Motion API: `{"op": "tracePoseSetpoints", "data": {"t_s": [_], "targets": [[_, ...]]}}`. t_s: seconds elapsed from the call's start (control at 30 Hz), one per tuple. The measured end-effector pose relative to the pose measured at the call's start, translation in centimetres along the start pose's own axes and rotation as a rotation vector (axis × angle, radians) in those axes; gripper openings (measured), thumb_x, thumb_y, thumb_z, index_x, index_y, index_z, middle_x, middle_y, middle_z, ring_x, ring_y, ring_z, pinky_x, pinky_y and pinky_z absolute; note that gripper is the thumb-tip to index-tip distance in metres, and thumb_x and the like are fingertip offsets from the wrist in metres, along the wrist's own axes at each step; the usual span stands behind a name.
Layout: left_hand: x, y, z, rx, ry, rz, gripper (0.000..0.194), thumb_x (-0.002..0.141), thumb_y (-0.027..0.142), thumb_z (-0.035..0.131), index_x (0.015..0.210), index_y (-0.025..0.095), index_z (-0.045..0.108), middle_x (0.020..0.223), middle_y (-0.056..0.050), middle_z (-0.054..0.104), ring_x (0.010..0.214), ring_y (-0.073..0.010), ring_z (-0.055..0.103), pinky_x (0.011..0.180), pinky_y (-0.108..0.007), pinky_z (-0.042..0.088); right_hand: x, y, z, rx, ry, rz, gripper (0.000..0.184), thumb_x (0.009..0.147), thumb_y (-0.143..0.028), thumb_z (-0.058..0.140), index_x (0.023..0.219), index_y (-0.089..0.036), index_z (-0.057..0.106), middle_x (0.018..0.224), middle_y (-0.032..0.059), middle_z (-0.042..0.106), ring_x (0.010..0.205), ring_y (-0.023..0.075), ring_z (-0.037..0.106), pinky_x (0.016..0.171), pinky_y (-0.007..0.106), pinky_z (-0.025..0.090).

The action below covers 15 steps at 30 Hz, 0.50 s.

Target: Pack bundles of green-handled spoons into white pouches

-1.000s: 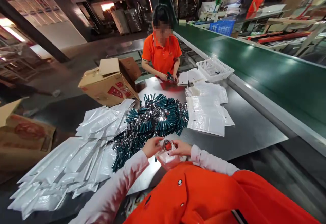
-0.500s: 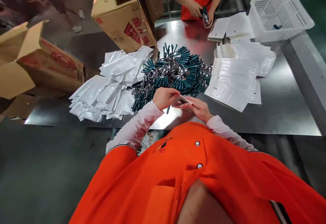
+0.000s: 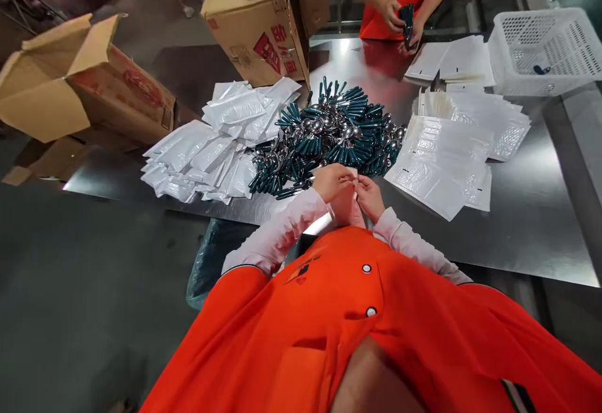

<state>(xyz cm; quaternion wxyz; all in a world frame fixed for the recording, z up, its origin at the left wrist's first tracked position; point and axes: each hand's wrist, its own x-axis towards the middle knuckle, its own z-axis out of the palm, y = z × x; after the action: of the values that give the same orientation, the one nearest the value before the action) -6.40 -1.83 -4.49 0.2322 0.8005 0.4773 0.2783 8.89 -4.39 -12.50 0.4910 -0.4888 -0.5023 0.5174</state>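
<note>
White padded mailer over near table edge, nearside of teal-handled utensil heap | left hand, right hand: close together, both pinching its far end | judged light, pliant, slightly slick; hold by edges

On the desk: utensils lie between packets, left, and envelopes, right; basket, far right; carton behind packets.

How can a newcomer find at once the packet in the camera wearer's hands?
On the metal table, find the heap of green-handled metal tools. On its near side, the left hand and right hand hold the packet. It looks pinkish and is held, while the white left pile and white right pile lie on the table.
</note>
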Motion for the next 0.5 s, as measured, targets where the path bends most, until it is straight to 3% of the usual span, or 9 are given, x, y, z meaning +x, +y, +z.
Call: {"op": "tracePoseSetpoints", "data": {"t_s": [0.2, 0.33, 0.4, 0.5], "targets": [[-0.5, -1.1, 0.9, -0.181, 0.094, -0.05, 0.007, 0.08, 0.024, 0.076, 0.079, 0.017, 0.076, 0.082, -0.005, 0.072, 0.077, -0.0152, 0.063, 0.072, -0.027, 0.05, -0.4, -0.6, -0.9, -0.038, -0.097, -0.044, 0.043, 0.082, -0.058, 0.064, 0.098, -0.02, 0.075, 0.106, 0.0075, 0.075, 0.101, 0.0245, 0.066, 0.097, 0.042, 0.051], [-0.3, -1.1, 0.4, -0.378, 0.133, -0.121, 0.016, 0.077, 0.031, 0.079, 0.075, 0.017, 0.072, 0.084, -0.005, 0.07, 0.082, -0.0161, 0.063, 0.076, -0.029, 0.05, -0.8, -1.0, -0.4, -0.179, -0.133, -0.008, 0.047, 0.07, -0.059, 0.075, 0.091, -0.018, 0.074, 0.09, 0.0091, 0.075, 0.085, 0.0249, 0.067, 0.083, 0.04, 0.055], [-0.1, -1.9, -0.9, -0.559, 0.26, -0.216, 0.026, 0.077, 0.039, 0.081, 0.076, 0.017, 0.066, 0.087, -0.004, 0.07, 0.085, -0.0165, 0.064, 0.079, -0.03, 0.05, -0.8, -0.9, -0.3, -0.236, -0.157, 0.031, 0.045, 0.071, -0.062, 0.072, 0.077, -0.017, 0.071, 0.073, 0.0074, 0.071, 0.073, 0.0239, 0.064, 0.074, 0.039, 0.055], [-0.2, -4.7, -4.5, -0.908, 0.65, -0.374, 0.031, 0.087, 0.046, 0.073, 0.085, 0.02, 0.055, 0.085, -0.001, 0.067, 0.08, -0.014, 0.062, 0.075, -0.028, 0.05, -0.6, -0.4, -0.9, -0.242, -0.129, 0.055, 0.05, 0.076, -0.067, 0.064, 0.069, -0.018, 0.067, 0.065, 0.0063, 0.067, 0.069, 0.0232, 0.064, 0.069, 0.037, 0.054]]}}
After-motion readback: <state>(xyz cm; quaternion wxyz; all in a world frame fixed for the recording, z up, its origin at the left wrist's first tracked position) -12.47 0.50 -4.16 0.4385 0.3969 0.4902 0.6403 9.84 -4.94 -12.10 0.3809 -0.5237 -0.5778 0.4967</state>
